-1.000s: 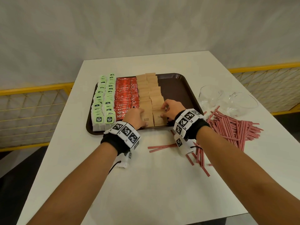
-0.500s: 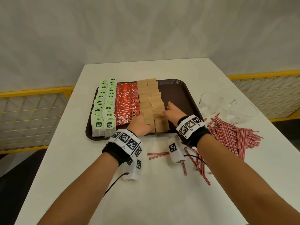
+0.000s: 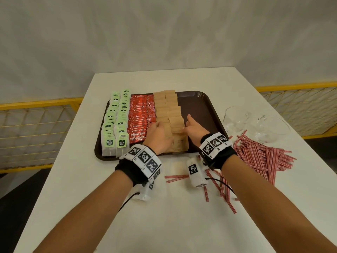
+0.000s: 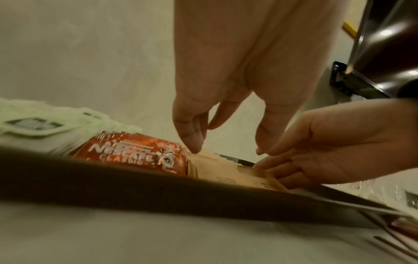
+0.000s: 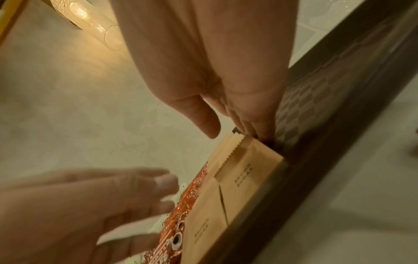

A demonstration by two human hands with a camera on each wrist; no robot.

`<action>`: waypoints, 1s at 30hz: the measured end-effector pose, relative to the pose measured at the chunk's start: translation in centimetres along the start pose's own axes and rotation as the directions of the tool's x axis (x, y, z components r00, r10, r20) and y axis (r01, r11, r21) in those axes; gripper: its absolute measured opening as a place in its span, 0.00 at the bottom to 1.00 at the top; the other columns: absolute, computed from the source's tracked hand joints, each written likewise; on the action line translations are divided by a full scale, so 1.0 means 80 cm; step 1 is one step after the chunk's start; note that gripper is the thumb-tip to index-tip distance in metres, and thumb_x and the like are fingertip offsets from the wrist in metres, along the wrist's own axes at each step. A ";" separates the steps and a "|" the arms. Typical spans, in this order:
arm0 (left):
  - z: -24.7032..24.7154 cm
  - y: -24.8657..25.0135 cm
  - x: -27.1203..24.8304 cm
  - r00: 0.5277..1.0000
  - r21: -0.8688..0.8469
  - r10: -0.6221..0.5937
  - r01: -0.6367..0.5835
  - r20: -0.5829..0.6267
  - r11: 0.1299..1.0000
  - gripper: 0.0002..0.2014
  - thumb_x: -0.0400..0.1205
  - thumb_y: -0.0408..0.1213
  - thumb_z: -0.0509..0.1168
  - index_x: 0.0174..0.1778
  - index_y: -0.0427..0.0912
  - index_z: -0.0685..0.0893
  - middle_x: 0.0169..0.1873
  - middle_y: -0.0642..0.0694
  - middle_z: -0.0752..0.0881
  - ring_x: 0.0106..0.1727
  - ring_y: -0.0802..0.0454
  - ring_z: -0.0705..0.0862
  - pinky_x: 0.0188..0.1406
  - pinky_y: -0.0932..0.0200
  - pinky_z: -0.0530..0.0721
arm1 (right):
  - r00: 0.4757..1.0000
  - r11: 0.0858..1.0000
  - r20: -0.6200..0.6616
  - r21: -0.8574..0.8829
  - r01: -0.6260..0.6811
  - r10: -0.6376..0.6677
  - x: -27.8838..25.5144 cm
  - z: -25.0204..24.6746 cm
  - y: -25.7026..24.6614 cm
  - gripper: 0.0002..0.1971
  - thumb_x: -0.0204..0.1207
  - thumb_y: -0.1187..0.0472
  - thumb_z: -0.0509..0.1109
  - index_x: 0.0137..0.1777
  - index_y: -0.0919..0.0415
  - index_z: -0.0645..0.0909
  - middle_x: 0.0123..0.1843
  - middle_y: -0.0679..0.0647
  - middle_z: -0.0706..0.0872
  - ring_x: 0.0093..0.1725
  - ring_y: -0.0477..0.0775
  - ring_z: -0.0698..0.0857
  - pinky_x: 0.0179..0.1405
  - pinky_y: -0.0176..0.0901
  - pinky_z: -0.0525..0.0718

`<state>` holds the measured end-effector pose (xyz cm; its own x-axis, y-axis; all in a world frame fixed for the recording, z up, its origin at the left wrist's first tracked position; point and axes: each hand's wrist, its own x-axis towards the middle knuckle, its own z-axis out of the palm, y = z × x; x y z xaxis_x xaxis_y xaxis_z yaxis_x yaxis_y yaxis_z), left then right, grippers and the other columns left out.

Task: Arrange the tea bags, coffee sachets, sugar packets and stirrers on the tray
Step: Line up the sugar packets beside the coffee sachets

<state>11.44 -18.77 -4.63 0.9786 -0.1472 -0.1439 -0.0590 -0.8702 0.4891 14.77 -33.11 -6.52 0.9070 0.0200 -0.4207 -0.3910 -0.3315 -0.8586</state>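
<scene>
Slid farther up the brown sugar packets point(image 3: 174, 123): left hand point(image 3: 158, 135), right hand point(image 3: 194, 129), fingers straight, squaring rows; stirrers point(image 3: 262, 156) next.

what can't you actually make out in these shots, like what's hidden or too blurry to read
- Print on the brown sugar packets: too small in the head view, blurred in both wrist views.
- Near packets under the left hand: covered by it in the head view.
- Left hand in the right wrist view: motion-blurred.
- Some stirrers: hidden behind the right hand and wrist.
</scene>
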 end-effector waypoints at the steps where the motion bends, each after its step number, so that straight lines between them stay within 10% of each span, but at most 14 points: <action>1: -0.001 0.005 0.002 0.999 0.025 0.044 -0.044 -0.013 0.999 0.33 0.83 0.43 0.61 0.80 0.34 0.56 0.78 0.37 0.59 0.79 0.41 0.59 0.77 0.53 0.59 | 1.000 1.000 -0.017 -0.008 0.002 -0.003 0.002 0.000 -0.001 0.35 0.83 0.68 0.56 0.83 0.56 0.40 0.83 0.61 0.57 0.80 0.59 0.62 0.77 0.49 0.62; 9: 0.042 0.024 0.041 0.987 0.370 -0.024 -0.038 0.161 0.928 0.32 0.87 0.50 0.46 0.82 0.38 0.44 0.83 0.43 0.43 0.83 0.49 0.40 0.79 0.41 0.43 | 0.999 1.000 -0.041 0.020 0.010 -0.009 0.024 0.004 -0.008 0.30 0.85 0.58 0.53 0.84 0.59 0.46 0.83 0.59 0.58 0.81 0.59 0.60 0.81 0.54 0.59; 24: 0.035 0.036 0.063 0.978 0.304 -0.090 0.028 0.190 0.952 0.29 0.88 0.48 0.40 0.83 0.41 0.42 0.83 0.45 0.39 0.83 0.51 0.37 0.79 0.39 0.37 | 0.997 0.994 -0.073 0.102 0.025 -0.017 0.062 -0.021 -0.030 0.28 0.86 0.50 0.49 0.81 0.64 0.56 0.82 0.60 0.60 0.81 0.59 0.61 0.81 0.54 0.59; 30: 0.046 0.034 0.057 0.979 0.270 -0.031 -0.025 0.200 0.963 0.27 0.89 0.43 0.41 0.83 0.40 0.44 0.83 0.44 0.39 0.83 0.49 0.38 0.78 0.40 0.34 | 0.997 0.964 0.031 0.254 -0.081 0.076 0.136 -0.010 0.007 0.47 0.62 0.27 0.52 0.81 0.50 0.62 0.80 0.54 0.67 0.78 0.55 0.68 0.79 0.55 0.62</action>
<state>15.04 -23.57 -7.13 0.9207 -0.2115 -0.3280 -0.1345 -0.9608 0.2423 24.51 -33.83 -11.32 0.8694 0.0241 -0.4936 -0.4904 -0.0821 -0.8677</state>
